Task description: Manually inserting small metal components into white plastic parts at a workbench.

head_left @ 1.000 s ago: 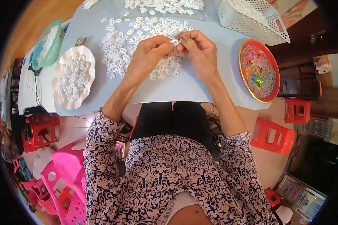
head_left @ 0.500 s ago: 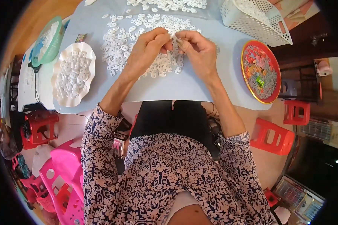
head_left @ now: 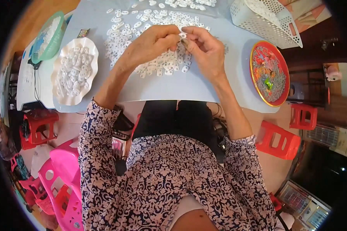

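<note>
Over a spread of small white plastic pieces [head_left: 158,69], oval with holes, my two hands meet at their fingertips. Between them is one white plastic piece [head_left: 183,35]. My left hand [head_left: 158,41] is closed, its thumb and forefinger pinching at the piece's left side. From the right, my right hand [head_left: 204,48] grips the same piece between thumb and fingers. Whether a smaller part is also in the fingers is too small to tell. A red, gold-rimmed tray [head_left: 254,79] at the right holds many thin grey metal parts, apparently screws or pins, and a green wrapper.
White pieces fill a scalloped dish [head_left: 58,96] on the left. A green basket [head_left: 58,42] stands beyond it, and a pale perforated basket [head_left: 254,27] at the far right. The blue-grey table [head_left: 216,90] ends before my lap. Red stools [head_left: 279,140] and a pink chair [head_left: 63,158] stand around.
My left hand has shifted slightly up and turned flatter, its forearm swinging left. The white piece now shows more plainly between the fingertips. My right hand has barely moved.
</note>
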`<state>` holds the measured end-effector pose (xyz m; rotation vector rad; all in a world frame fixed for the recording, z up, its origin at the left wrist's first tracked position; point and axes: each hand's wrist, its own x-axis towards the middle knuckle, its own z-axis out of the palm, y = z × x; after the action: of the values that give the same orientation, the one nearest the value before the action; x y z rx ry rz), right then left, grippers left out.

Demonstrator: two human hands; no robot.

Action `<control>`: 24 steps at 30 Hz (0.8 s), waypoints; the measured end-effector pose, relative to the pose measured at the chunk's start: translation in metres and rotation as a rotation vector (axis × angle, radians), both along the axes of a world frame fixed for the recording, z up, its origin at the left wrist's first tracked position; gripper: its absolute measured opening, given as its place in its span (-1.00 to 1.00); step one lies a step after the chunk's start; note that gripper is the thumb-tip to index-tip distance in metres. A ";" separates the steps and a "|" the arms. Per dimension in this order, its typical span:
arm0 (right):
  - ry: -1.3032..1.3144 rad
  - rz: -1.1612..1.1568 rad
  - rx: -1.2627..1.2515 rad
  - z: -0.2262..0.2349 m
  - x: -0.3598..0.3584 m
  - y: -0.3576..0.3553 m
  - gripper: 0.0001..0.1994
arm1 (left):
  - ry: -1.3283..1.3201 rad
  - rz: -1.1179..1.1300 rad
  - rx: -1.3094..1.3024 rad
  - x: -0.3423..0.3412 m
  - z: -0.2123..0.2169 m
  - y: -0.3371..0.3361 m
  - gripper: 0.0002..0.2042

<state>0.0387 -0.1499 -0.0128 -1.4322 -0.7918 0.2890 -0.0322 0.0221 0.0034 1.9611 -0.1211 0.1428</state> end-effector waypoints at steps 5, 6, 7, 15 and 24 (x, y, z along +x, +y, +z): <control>-0.010 -0.004 0.049 -0.001 -0.001 0.000 -0.76 | -0.044 0.022 -0.085 0.001 -0.001 -0.008 -0.74; -0.008 -0.016 0.065 -0.003 0.000 0.000 -0.76 | -0.045 0.020 -0.086 0.001 -0.003 -0.010 -0.74; -0.005 -0.028 0.080 -0.004 0.000 0.000 -0.76 | -0.049 0.048 -0.140 0.001 -0.005 -0.013 -0.74; 0.013 -0.064 0.095 -0.004 -0.002 0.003 -0.76 | -0.106 0.145 -0.147 0.000 -0.010 -0.025 -0.76; 0.078 -0.019 0.114 -0.006 -0.003 0.006 -0.69 | -0.117 0.200 -0.089 0.002 -0.010 -0.023 -0.75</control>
<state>0.0361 -0.1443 -0.0187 -1.3132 -0.7194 0.2788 -0.0301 -0.0011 -0.0068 1.8731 0.0061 0.3882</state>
